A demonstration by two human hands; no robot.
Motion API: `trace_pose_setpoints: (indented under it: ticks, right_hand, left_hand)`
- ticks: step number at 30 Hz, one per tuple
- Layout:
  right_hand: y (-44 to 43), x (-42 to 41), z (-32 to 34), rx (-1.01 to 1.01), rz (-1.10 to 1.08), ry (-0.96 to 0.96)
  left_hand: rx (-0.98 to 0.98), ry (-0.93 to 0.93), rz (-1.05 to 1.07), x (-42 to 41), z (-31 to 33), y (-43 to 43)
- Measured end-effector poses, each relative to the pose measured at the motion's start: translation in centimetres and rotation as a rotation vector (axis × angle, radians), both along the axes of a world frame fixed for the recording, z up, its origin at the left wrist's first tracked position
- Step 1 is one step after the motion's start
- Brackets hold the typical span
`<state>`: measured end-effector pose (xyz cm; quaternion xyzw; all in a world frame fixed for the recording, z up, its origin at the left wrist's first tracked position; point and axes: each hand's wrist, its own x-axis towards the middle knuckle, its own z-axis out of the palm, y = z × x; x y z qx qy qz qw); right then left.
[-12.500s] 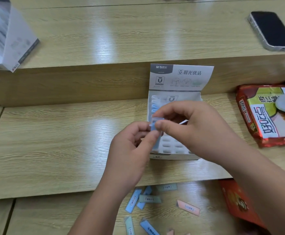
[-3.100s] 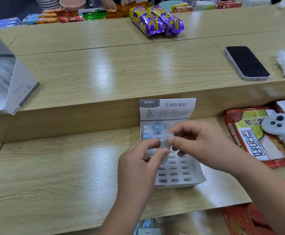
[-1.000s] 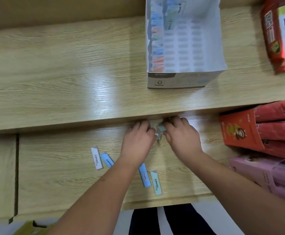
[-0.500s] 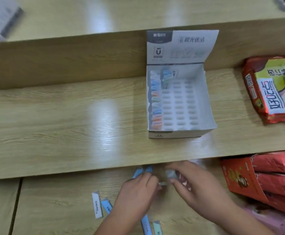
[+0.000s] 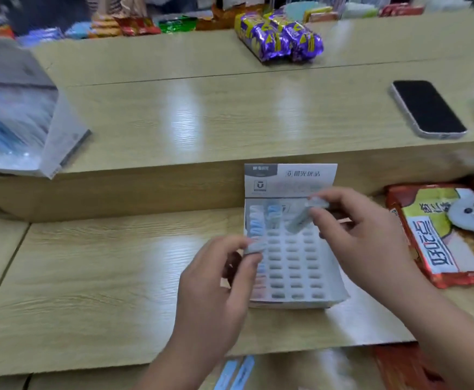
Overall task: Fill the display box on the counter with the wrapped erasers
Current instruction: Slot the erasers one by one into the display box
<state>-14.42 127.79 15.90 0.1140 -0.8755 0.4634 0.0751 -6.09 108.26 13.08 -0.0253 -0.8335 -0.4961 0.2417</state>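
The white display box [image 5: 334, 291] stands on the middle wooden shelf with its printed lid flap upright. Its left column is filled with wrapped erasers [image 5: 256, 226]; the other slots show empty. My right hand [image 5: 356, 237] pinches a pale wrapped eraser [image 5: 300, 220] over the box's far rows. At the box's left edge, my left hand [image 5: 218, 285] pinches another wrapped eraser [image 5: 254, 247]. Loose blue wrapped erasers [image 5: 237, 374] lie on the lowest shelf at the bottom edge.
A red snack bag [image 5: 432, 235] with a white plush toy [image 5: 472, 218] lies right of the box. On the upper counter sit a phone [image 5: 427, 108], purple snack packs [image 5: 279, 40] and a clear-fronted box [image 5: 19, 114] at the left. Red packages [image 5: 410, 367] fill the lower right.
Both hands rose from the lowest shelf to the display box, each now holding a wrapped eraser. The camera tilted up, bringing the upper counter into view.
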Motion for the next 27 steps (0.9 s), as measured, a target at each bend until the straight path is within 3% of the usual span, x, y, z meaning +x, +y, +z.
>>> trace_pose_setpoints:
  ticks: [10,27]
  right_hand:
    - [-1.9,-3.4,-3.6,0.257,0.109,-0.099]
    - [-2.6,-4.0,-3.1,0.407,0.185,-0.007]
  left_hand:
    - [0.408,-0.199,0.093,-2.0,-1.7,1.6]
    - [0.469,-0.262,0.031,-1.4,-1.7,2.1]
